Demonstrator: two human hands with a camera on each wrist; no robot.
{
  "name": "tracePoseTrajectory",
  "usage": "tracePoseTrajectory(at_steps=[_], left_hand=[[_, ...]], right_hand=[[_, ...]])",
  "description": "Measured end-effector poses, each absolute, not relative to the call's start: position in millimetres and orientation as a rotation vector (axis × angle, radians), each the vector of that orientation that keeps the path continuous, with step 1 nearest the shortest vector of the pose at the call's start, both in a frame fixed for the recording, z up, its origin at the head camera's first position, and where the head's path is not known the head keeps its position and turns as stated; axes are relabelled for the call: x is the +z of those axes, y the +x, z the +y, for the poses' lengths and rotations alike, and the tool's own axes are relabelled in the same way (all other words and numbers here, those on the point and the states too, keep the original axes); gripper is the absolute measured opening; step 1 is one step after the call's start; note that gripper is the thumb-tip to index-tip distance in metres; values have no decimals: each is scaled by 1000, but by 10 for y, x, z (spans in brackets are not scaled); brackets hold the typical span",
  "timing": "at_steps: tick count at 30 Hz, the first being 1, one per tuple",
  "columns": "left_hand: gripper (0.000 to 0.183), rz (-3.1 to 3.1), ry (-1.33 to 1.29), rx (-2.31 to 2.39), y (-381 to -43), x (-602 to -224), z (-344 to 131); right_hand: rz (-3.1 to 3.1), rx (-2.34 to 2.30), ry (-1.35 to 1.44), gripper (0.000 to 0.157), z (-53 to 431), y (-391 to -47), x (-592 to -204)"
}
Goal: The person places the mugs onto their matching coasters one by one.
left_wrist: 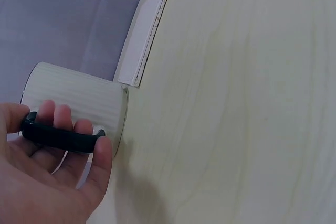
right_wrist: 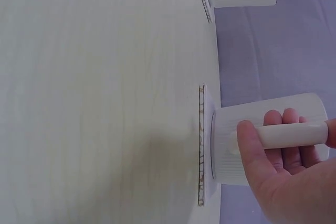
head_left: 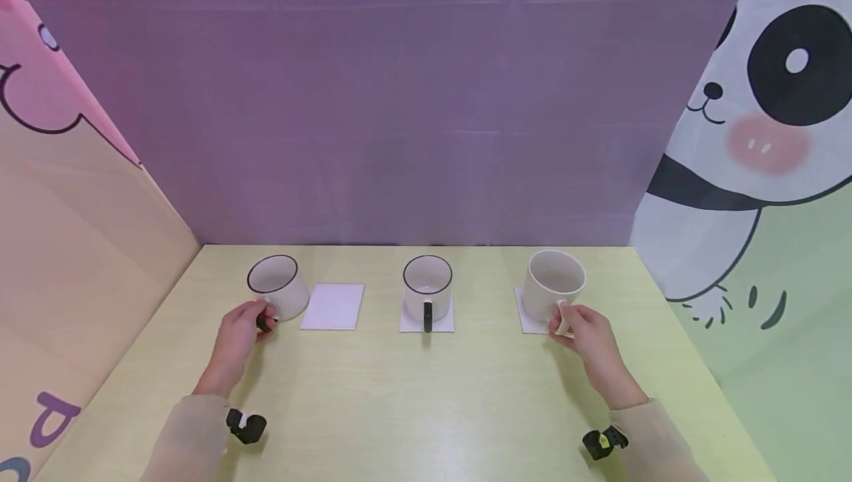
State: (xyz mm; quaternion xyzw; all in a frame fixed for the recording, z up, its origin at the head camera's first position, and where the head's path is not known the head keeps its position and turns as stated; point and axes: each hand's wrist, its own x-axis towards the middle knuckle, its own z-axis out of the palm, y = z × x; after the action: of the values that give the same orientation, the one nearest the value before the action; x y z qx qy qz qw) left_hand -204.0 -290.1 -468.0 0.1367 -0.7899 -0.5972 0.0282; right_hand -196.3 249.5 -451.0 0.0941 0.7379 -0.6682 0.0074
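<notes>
At the left of the head view my left hand (head_left: 237, 338) grips the black handle (left_wrist: 63, 137) of a white mug with a dark rim (head_left: 288, 299). That ribbed mug stands just left of a bare white square coaster (head_left: 332, 307). My right hand (head_left: 589, 345) holds the white handle (right_wrist: 294, 135) of an all-white mug (head_left: 547, 293), its fingers curled through the loop. This mug's base is right at a white coaster (head_left: 529, 323), slightly tilted in the right wrist view. Between the hands, a dark-rimmed mug (head_left: 419, 301) with a black handle sits upright on its own coaster (head_left: 447, 323).
The pale wooden table (head_left: 426, 408) ends at a purple cloth backdrop (head_left: 426, 112). Printed cloth panels stand at both sides, with a panda (head_left: 752, 171) on the right one. Small black devices (head_left: 248, 426) are strapped to both wrists.
</notes>
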Motion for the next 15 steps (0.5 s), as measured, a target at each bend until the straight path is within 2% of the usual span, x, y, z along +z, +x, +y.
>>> tracePoseTrajectory(at_steps=[5,9,15], left_hand=[[42,-2435,405,-1862,-2057,-4698,-2928],[42,-2453,393,-1847,-2068,-4700,-2943],[45,-2507,372,-1808,-2063,-4676,-2951]], right_hand=[[2431,-2022,293,40,2484,-1936,-4504],[2761,-1721,270,44,2496,-1882,-4445],[3158,-1391,172,31,2472,-1809,-4305]])
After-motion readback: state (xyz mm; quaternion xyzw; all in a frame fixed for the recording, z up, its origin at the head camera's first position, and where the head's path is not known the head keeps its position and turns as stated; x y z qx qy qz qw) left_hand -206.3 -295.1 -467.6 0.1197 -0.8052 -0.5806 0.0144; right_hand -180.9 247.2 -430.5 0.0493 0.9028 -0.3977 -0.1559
